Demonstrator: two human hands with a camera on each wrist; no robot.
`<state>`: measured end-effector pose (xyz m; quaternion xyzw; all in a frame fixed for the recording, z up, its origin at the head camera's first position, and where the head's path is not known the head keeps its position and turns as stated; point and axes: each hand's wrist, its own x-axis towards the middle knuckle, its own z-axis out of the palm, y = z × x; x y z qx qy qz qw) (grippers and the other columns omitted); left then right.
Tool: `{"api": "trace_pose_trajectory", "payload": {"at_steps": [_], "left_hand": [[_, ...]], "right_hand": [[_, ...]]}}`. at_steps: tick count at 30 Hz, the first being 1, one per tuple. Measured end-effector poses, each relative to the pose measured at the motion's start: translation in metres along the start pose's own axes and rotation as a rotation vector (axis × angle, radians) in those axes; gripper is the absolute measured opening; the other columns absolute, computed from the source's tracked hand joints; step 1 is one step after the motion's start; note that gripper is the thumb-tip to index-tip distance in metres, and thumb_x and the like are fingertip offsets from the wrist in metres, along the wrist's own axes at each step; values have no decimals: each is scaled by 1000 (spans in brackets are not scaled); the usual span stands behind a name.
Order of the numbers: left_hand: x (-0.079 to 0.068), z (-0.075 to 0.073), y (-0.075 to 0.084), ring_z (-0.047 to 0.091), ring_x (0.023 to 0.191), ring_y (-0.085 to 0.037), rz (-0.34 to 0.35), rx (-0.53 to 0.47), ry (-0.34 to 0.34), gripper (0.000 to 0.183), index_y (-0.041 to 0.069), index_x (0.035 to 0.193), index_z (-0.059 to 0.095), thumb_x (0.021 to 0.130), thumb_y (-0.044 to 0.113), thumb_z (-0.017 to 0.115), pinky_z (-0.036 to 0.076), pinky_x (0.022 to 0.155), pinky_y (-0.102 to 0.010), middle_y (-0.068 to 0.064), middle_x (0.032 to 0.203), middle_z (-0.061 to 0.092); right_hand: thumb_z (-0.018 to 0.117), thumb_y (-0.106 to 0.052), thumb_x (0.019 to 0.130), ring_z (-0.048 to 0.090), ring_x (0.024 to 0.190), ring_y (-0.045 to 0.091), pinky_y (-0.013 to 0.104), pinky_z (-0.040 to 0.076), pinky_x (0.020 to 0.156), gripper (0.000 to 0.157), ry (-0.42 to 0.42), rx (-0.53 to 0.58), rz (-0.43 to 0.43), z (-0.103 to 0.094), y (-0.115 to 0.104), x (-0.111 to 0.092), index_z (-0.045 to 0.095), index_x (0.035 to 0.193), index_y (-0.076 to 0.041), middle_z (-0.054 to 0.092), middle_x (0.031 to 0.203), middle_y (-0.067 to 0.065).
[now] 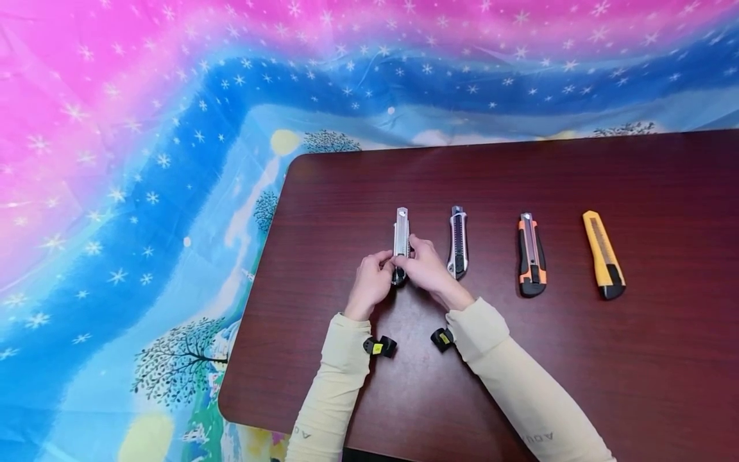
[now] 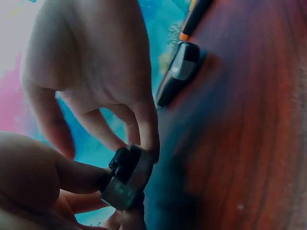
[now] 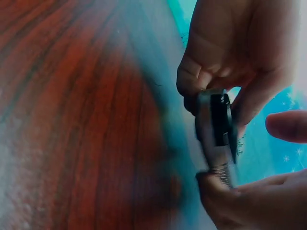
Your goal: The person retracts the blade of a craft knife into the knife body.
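A silver utility knife [image 1: 401, 224] with a black end is held over the table between both hands, its silver end pointing away. My left hand [image 1: 371, 280] pinches the black end between thumb and fingers, as the left wrist view shows. On the other side, my right hand [image 1: 432, 268] holds the knife's edge with curled fingertips [image 3: 213, 186]. The right thumb [image 3: 288, 125] is raised off the knife. Just right of the hands lies a grey-and-black utility knife [image 1: 458, 244].
Farther right on the dark red table [image 1: 664, 359] lie an orange-and-black utility knife [image 1: 532, 256] and a yellow one [image 1: 603, 256]. A snowflake-patterned cloth [image 1: 173, 160] hangs behind and left of the table. Small black devices [image 1: 379, 347] sit at both wrists.
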<state>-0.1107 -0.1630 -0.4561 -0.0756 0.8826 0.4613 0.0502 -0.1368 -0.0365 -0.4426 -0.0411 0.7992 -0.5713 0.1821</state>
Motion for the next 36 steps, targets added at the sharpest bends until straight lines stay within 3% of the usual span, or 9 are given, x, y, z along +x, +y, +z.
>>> {"api": "trace_pose_trajectory", "payload": {"at_steps": [3, 9, 16, 27, 31, 36], "left_hand": [[1, 3, -1, 58, 116, -31, 18, 97, 12, 32, 1, 124, 64, 96, 10, 52, 47, 102, -43, -18, 121, 66], [4, 7, -2, 57, 104, -33, 98, 210, 57, 33, -5, 121, 64, 93, 5, 49, 47, 95, -43, -21, 112, 68], [4, 12, -3, 56, 98, -34, 148, 239, 101, 33, -4, 118, 66, 91, 4, 50, 46, 90, -44, -21, 104, 70], [5, 14, -7, 57, 96, -36, 195, 268, 111, 36, -7, 120, 64, 87, 2, 52, 47, 90, -46, -21, 111, 70], [4, 12, -8, 57, 98, -36, 172, 271, 85, 36, -7, 121, 63, 88, 2, 52, 47, 92, -46, -20, 114, 69], [3, 5, -6, 54, 103, -38, 126, 264, 56, 35, -7, 126, 59, 96, 9, 49, 45, 96, -47, -24, 115, 64]], "right_hand": [[58, -10, 87, 53, 83, 21, 25, 43, 72, 36, 3, -34, -34, 2, 2, -1, 57, 119, 5, 59, 93, 14], [57, -13, 89, 55, 100, 25, 32, 45, 87, 39, 3, -27, -33, 4, 1, -3, 55, 126, 1, 63, 109, 17], [59, -18, 90, 54, 96, 27, 35, 45, 83, 33, 18, -86, -34, 5, 2, -2, 57, 118, 0, 61, 101, 15], [59, -23, 90, 53, 92, 27, 36, 45, 78, 30, 5, -155, -22, 5, -1, -2, 57, 109, 0, 60, 98, 16], [58, -24, 90, 54, 95, 29, 39, 47, 82, 35, -34, -168, -10, 2, -2, -2, 55, 114, 2, 60, 102, 19], [57, -22, 91, 51, 121, 36, 47, 42, 106, 59, -67, -163, -16, -10, -3, -3, 39, 142, 3, 54, 131, 26]]}}
